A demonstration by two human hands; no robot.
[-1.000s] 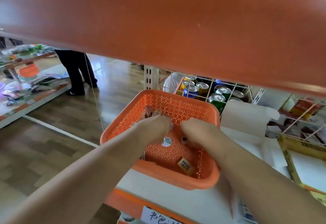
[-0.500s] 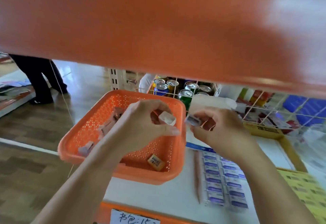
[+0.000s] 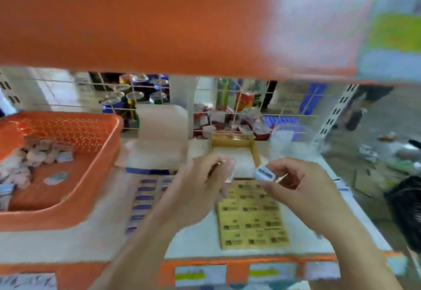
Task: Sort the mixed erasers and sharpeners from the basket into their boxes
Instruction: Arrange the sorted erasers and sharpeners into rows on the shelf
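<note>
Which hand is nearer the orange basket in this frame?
Left. The left hand, pinching a clear piece, is right of the orange basket, not touching it. The right hand, pinching a white piece, is farther right, over the yellow box.

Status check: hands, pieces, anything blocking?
Left hand pinches small pale piece; right hand pinches white-and-blue piece. Both over yellow box, basket to the left. Nothing blocking.

Shelf (image 3: 193, 241) w/ basket (image 3: 57, 218), blue box (image 3: 145, 198), yellow box (image 3: 250, 223).
</note>
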